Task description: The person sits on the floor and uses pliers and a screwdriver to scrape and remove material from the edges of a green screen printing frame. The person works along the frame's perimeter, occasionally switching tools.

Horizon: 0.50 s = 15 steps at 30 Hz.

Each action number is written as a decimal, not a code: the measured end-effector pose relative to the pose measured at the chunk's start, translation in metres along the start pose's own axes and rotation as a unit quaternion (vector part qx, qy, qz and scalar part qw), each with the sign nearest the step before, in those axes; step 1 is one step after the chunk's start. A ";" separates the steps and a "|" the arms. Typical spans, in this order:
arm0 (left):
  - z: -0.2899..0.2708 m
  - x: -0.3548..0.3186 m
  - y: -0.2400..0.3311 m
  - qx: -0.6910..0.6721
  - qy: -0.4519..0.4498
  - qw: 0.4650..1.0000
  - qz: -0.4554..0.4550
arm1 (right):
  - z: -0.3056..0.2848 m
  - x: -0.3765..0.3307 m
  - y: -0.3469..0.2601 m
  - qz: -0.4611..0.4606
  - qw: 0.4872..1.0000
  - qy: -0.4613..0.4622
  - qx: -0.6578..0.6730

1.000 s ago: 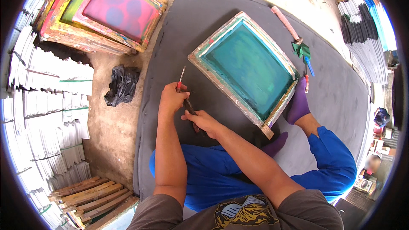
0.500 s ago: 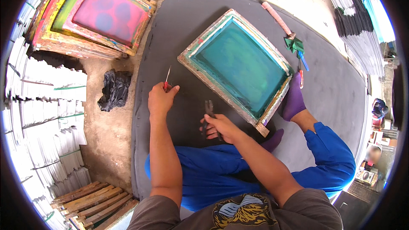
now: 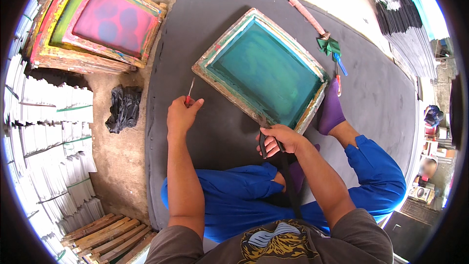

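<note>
While the left hand [image 3: 181,116] is clenched on a red-handled screwdriver [image 3: 188,95] out over the dark floor mat [image 3: 195,34], tip pointing away, the right hand [image 3: 282,139] grips dark pliers [image 3: 264,142] at the near corner of the teal screen frame [image 3: 264,71], which lies flat mid-mat. Judging by this, stripping the frame's edge is under way; next, the pliers need a firm bite at that corner, with the purple-socked foot [image 3: 332,110] bracing the frame's right edge.

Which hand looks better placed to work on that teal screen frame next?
Probably the right hand: it grips dark-handled pliers right at the teal wooden-framed screen's near edge. The left hand holds a red-handled screwdriver apart from the frame.
</note>
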<state>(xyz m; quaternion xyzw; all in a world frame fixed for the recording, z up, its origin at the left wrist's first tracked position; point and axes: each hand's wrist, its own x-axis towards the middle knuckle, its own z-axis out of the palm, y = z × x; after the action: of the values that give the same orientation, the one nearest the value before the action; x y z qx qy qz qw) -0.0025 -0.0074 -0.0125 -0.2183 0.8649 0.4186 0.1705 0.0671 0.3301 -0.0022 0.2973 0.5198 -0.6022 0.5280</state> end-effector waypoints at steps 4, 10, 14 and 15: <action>0.006 0.003 -0.008 -0.023 0.022 0.998 0.049 | -0.005 -0.005 -0.007 0.002 1.000 -0.011 -0.010; 0.008 0.003 -0.005 -0.022 0.017 0.999 0.045 | -0.011 -0.004 -0.014 0.009 0.999 -0.029 -0.036; 0.009 0.003 -0.006 -0.021 0.017 0.998 0.049 | -0.011 -0.003 -0.014 0.010 0.999 -0.029 -0.037; 0.009 0.003 -0.006 -0.021 0.017 0.998 0.052 | -0.011 -0.004 -0.014 0.008 0.999 -0.032 -0.034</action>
<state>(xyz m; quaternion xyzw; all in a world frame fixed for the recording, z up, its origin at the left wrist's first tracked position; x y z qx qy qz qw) -0.0011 -0.0044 -0.0230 -0.1839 0.8688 0.4412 0.1288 0.0527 0.3406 0.0023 0.2641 0.5207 -0.5887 0.5590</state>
